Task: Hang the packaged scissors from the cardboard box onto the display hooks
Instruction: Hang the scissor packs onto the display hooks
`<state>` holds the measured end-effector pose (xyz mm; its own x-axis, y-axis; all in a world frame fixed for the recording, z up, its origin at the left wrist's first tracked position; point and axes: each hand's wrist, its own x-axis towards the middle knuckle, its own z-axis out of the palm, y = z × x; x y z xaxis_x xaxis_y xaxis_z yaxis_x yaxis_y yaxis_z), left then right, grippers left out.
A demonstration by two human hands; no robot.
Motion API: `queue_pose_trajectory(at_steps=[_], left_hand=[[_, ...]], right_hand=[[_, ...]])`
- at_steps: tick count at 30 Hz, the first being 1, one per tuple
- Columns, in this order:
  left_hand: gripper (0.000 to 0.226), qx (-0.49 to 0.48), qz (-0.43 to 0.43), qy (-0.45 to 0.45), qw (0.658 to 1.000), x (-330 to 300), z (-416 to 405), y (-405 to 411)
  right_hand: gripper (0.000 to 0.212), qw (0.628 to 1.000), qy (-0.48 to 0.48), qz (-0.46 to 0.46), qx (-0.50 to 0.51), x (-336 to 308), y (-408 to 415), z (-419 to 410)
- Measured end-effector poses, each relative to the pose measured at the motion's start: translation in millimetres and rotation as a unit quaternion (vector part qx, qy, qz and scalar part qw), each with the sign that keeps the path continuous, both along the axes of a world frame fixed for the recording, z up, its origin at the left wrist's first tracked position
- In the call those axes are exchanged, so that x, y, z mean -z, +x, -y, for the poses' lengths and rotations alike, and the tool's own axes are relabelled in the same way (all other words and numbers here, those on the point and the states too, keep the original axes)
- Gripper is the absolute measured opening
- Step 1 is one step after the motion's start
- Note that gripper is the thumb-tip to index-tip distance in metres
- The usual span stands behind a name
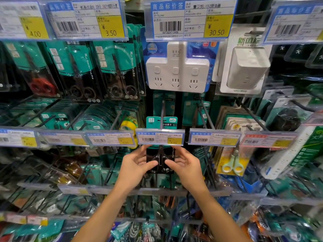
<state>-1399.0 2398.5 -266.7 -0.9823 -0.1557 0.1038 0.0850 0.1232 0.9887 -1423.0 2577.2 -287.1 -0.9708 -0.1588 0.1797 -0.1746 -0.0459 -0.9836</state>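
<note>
A packaged pair of black-handled scissors on a teal and black card hangs on a display hook in the middle row, its top showing above the price tag. My left hand grips the pack's left edge, thumb on the front. My right hand grips its right edge the same way. The cardboard box is out of view.
More scissors packs hang on the upper left hooks. White power sockets hang above the held pack. Yellow-green scissors hang to the right. Price-tag rails and hook rods stick out toward me on every row.
</note>
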Motion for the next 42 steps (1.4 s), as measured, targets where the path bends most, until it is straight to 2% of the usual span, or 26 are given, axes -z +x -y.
queue_pose_trajectory(at_steps=[4, 7, 11, 13, 14, 15, 17, 18, 19, 22, 27, 29, 31, 34, 35, 37, 38, 40, 42], left_hand=[[0.051, 0.003, 0.030, -0.018, 0.999, 7.4, 3.7, -20.7], [0.045, -0.014, 0.040, -0.023, 0.999, 14.0, 5.6, -36.4], [0.046, -0.001, 0.045, -0.048, 0.998, 15.2, 10.3, -54.9], [0.059, 0.011, 0.063, -0.024, 0.998, 12.9, 11.0, -62.6], [0.066, 0.008, 0.083, 0.005, 0.997, 12.2, 11.2, -66.9], [0.069, 0.009, 0.102, 0.031, 0.994, 13.5, 10.2, -71.9], [0.053, 0.005, 0.142, -0.009, 0.990, 12.5, 8.9, -75.6], [0.048, 0.003, 0.151, -0.046, 0.988, 9.9, 8.5, -77.1], [0.053, -0.004, 0.149, -0.037, 0.988, 11.7, 8.6, -81.4], [0.075, -0.005, 0.146, 0.014, 0.989, 13.2, 9.2, -90.8], [0.071, 0.006, 0.121, -0.011, 0.993, 9.3, 6.6, -92.2], [0.069, 0.007, 0.127, -0.052, 0.990, 8.5, 7.4, -88.9], [0.064, 0.002, 0.125, -0.156, 0.980, 9.0, 9.6, -83.0], [0.051, 0.035, 0.074, -0.257, 0.963, 2.8, 4.6, -66.0], [0.055, 0.052, 0.053, -0.294, 0.953, 1.9, 2.3, -60.7], [0.072, 0.087, 0.034, -0.399, 0.912, 0.8, 0.4, -51.5], [0.077, 0.099, 0.047, -0.434, 0.894, -1.0, -0.3, -45.5], [0.076, 0.108, 0.062, -0.483, 0.867, 1.2, -1.1, -36.9], [0.073, 0.106, 0.058, -0.520, 0.846, 1.8, -5.2, -25.5]], right_hand=[[0.034, 1.000, 0.010, -0.013, 0.021, -1.7, -17.5, -0.4], [0.039, 0.999, 0.024, 0.008, 0.041, -2.7, -28.6, 3.3], [0.024, 0.999, 0.000, 0.004, 0.051, -8.0, -43.9, 4.3], [0.038, 0.998, 0.013, 0.006, 0.065, -8.0, -49.1, 7.0], [0.037, 0.998, 0.001, 0.034, 0.043, -7.9, -51.1, 9.5], [0.028, 0.996, -0.032, 0.071, 0.034, -8.2, -52.8, 11.5], [0.019, 0.992, -0.058, 0.097, 0.058, -14.4, -53.2, 15.9], [0.022, 0.988, -0.091, 0.112, 0.051, -17.8, -54.4, 18.6], [0.029, 0.986, -0.107, 0.114, 0.051, -19.5, -57.5, 21.1], [0.033, 0.992, -0.058, 0.085, 0.071, -18.4, -65.6, 23.3], [0.040, 0.991, 0.003, 0.081, 0.103, -19.9, -62.0, 28.1], [0.042, 0.992, 0.026, 0.072, 0.102, -19.4, -58.6, 27.6], [0.041, 0.993, 0.044, 0.063, 0.094, -20.9, -52.5, 27.4], [0.037, 0.990, 0.108, 0.019, 0.088, -19.3, -47.6, 27.1], [0.036, 0.987, 0.139, 0.010, 0.085, -15.4, -45.7, 26.3], [0.042, 0.981, 0.175, 0.014, 0.077, -4.4, -40.7, 24.0], [0.047, 0.978, 0.191, 0.022, 0.077, -1.1, -37.6, 23.0], [0.055, 0.969, 0.230, 0.033, 0.078, -3.3, -26.0, 20.7], [0.061, 0.946, 0.313, 0.037, 0.076, -3.6, -15.9, 17.1]])
